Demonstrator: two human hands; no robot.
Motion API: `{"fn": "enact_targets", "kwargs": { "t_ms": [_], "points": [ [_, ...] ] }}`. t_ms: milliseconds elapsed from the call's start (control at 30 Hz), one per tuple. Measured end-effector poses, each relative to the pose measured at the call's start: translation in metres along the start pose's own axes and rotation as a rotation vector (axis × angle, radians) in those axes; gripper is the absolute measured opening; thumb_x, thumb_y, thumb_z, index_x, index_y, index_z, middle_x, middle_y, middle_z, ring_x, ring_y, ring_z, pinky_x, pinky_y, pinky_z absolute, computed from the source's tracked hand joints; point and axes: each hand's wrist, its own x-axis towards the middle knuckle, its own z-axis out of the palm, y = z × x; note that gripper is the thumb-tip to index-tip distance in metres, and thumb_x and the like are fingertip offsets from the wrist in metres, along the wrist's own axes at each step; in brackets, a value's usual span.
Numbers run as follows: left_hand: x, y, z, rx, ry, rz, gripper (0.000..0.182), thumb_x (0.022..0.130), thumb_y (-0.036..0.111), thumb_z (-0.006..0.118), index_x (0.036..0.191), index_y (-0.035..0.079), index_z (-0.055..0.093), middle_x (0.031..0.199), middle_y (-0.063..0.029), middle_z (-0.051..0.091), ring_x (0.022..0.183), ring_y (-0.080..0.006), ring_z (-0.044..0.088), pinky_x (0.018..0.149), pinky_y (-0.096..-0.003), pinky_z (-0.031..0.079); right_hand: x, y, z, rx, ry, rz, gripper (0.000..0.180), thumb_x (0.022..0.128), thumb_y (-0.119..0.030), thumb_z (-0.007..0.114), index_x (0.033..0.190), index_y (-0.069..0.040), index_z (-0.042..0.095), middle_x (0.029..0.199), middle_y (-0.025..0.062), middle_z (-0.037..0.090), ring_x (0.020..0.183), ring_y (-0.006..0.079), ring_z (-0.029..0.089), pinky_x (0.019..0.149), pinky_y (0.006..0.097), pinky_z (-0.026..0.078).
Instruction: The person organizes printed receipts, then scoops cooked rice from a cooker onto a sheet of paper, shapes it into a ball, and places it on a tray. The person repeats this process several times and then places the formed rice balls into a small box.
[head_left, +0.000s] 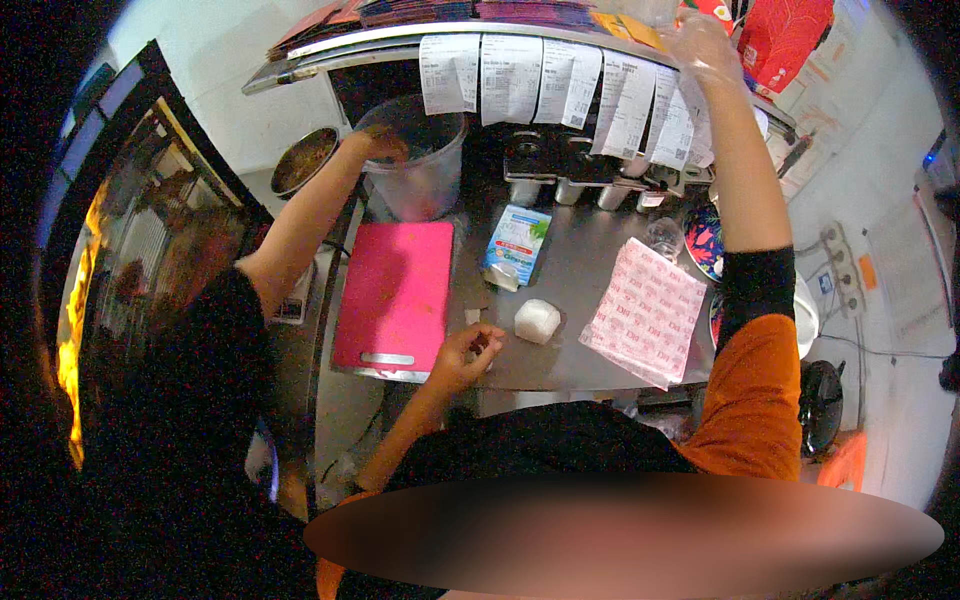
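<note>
Over the front of the steel counter (559, 367), my left hand (466, 358) is held with its fingers curled; whether something small is between them cannot be made out. Just to its right lies a small white rounded block (537, 321). My right hand (705, 49), in a clear plastic glove, reaches up to the shelf at the top right. It is at a red printed packet (709, 13), and its grip is unclear. Pink-printed wrapping paper (646, 311) lies on the right of the counter. Behind the block is a blue printed pack (517, 244) with thin plastic at its front end.
At left, another person's hand (386, 144) reaches into a clear plastic bucket (416, 184), behind a pink cutting board (397, 292). Printed slips (510, 79) hang from the shelf edge (360, 46) above metal containers (570, 187). Floral plates (701, 240) stand at right.
</note>
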Motion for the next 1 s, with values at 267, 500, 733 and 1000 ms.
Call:
{"fn": "enact_targets", "kwargs": {
  "t_ms": [267, 500, 733, 1000],
  "points": [
    [-0.052, 0.002, 0.039, 0.242, 0.180, -0.082, 0.019, 0.089, 0.015, 0.065, 0.107, 0.007, 0.064, 0.086, -0.0043, 0.066, 0.073, -0.0116, 0.059, 0.067, -0.0271, 0.049, 0.048, -0.011, 0.067, 0.134, -0.128, 0.018, 0.047, 0.077, -0.049, 0.057, 0.103, -0.012, 0.071, 0.106, 0.0173, 0.068, 0.102, 0.0341, 0.064, 0.091, 0.0453, 0.047],
    [-0.086, 0.002, 0.053, 0.322, 0.304, -0.107, 0.021, 0.088, 0.015, 0.066, 0.107, 0.005, 0.063, 0.087, -0.0066, 0.065, 0.076, -0.0131, 0.060, 0.070, -0.0296, 0.050, 0.091, -0.019, 0.080, 0.225, -0.676, 0.147, 0.059, 0.070, -0.055, 0.067, 0.115, -0.017, 0.065, 0.119, 0.0127, 0.059, 0.108, 0.0280, 0.056, 0.093, 0.0449, 0.043],
    [-0.110, 0.020, 0.065, 0.365, 0.362, -0.237, 0.023, 0.089, 0.018, 0.066, 0.108, 0.006, 0.064, 0.097, -0.0069, 0.068, 0.084, -0.0162, 0.064, 0.072, -0.0309, 0.050, 0.090, -0.015, 0.069, 0.478, -0.655, -0.086, 0.043, 0.071, -0.042, 0.070, 0.101, -0.011, 0.072, 0.100, 0.0131, 0.068, 0.091, 0.0273, 0.062, 0.083, 0.0454, 0.048],
    [-0.131, 0.025, 0.062, 0.378, 0.423, -0.362, 0.023, 0.088, 0.019, 0.067, 0.108, 0.007, 0.064, 0.096, -0.0069, 0.070, 0.086, -0.0161, 0.064, 0.074, -0.0317, 0.050, 0.086, -0.002, 0.040, 0.368, -0.166, -0.180, 0.031, 0.076, -0.031, 0.064, 0.097, -0.010, 0.071, 0.100, 0.0151, 0.068, 0.092, 0.0311, 0.064, 0.081, 0.0443, 0.050]
  ]
}}
